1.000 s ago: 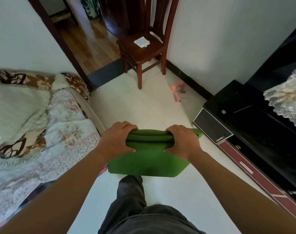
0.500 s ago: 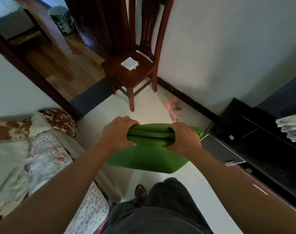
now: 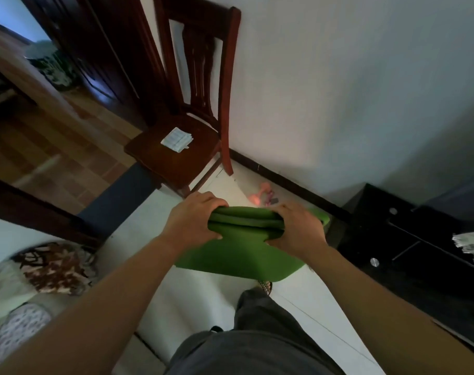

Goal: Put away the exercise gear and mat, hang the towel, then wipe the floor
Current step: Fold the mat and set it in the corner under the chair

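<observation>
both hands clamped on the folded green mat [image 3: 238, 255], left hand [image 3: 192, 217] and right hand [image 3: 298, 228]; pink gear [image 3: 260, 194] behind is blurred, half hidden.

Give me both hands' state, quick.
Left hand: closed on the folded green mat, left end.
Right hand: closed on the mat's right end.

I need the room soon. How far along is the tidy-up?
The green mat looks folded. The left hand and right hand grip it in the air, not yet stowed. Pink gear lies by the wall. No towel hanging or floor wiping shows.
</observation>
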